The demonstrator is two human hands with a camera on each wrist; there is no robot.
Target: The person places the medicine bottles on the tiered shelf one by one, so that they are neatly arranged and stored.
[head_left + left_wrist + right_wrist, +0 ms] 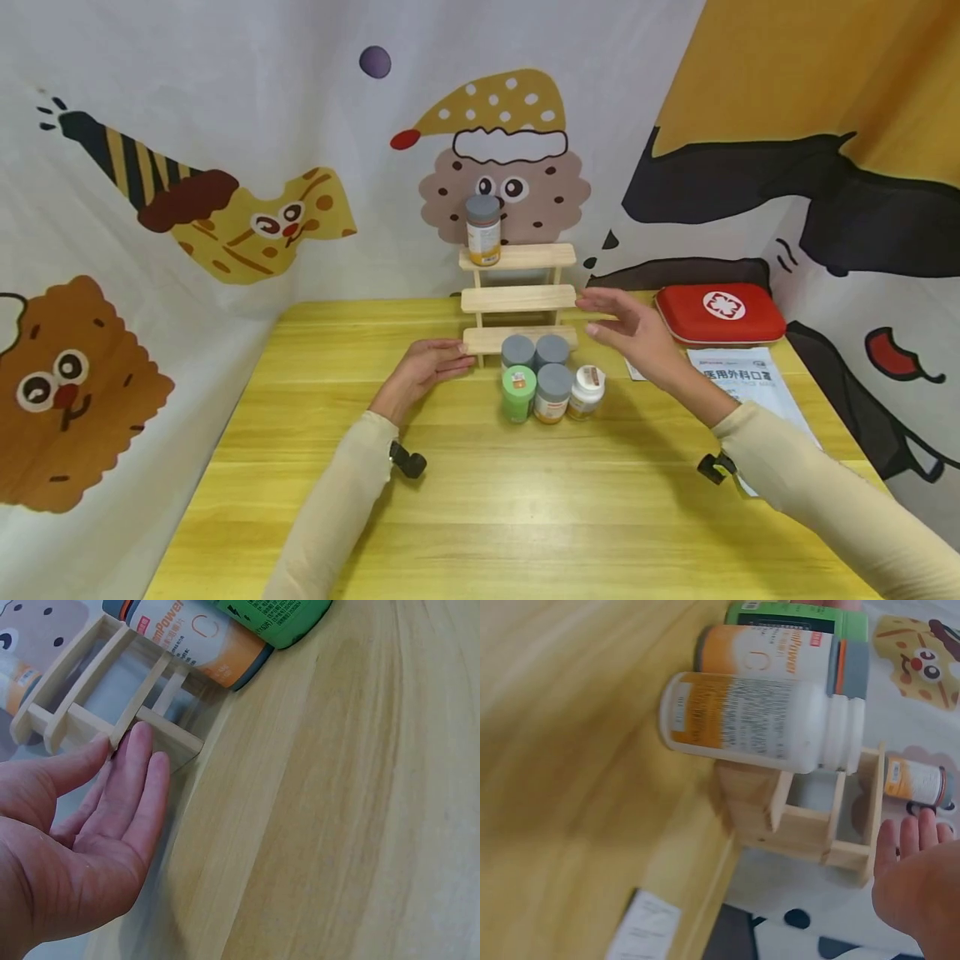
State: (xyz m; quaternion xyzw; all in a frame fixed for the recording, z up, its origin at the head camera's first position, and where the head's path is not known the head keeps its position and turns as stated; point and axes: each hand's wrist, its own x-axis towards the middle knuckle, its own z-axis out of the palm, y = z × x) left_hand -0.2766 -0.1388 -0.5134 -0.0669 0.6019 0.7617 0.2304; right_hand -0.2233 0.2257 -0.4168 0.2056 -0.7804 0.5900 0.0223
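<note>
A three-step wooden rack [517, 298] stands at the back of the table. My left hand [431, 367] pinches the left end of its lowest step, with thumb and fingertips about the edge in the left wrist view. To the rack's right, my right hand [637, 333] is held up with fingers loosely extended, holding nothing. On the top step sits a grey-lidded bottle [483, 232] with a white and orange label. Clustered before the lowest step are several bottles: grey-lidded ones [552, 396], a green one [518, 396] and a white one [586, 393].
At the back right lies a red first-aid case [720, 312] with a white emblem. A printed mask packet [750, 392] lies in front of it, partly under the right forearm. Behind the table hangs a cartoon-patterned curtain [300, 100]. Each wrist wears a small black camera [407, 460].
</note>
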